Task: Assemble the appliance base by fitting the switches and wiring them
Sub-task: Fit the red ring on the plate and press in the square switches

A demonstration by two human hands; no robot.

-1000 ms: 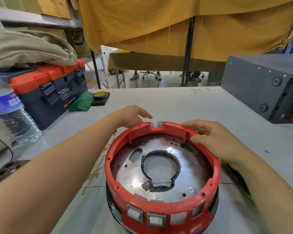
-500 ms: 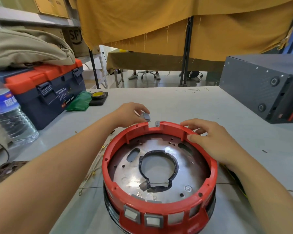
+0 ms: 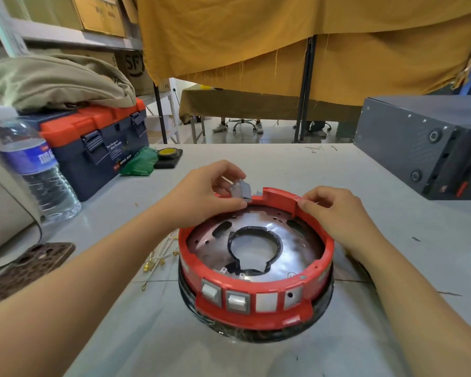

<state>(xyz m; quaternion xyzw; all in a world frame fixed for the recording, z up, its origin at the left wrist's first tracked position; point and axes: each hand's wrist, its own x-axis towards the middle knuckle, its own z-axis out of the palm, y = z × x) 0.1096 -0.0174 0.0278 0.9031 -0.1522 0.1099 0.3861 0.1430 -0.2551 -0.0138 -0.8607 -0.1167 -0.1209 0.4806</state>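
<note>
The left hand (image 3: 201, 191) pinches a small grey switch (image 3: 241, 189) just above the far rim of the red base (image 3: 256, 288), which sits on the grey table (image 3: 337, 170). The right hand (image 3: 335, 210) grips that rim, seemingly between thumb and fingers. Two switches (image 3: 223, 295) sit in the near wall.

Red appliance base (image 3: 256, 292) at frame centre on grey table (image 3: 392, 213), my left hand (image 3: 201, 191) pinching grey switch (image 3: 241, 189) at its far rim, my right hand (image 3: 335, 210) gripping rim, toolbox (image 3: 93, 137) upper left, water bottle (image 3: 36, 170) left edge.
</note>
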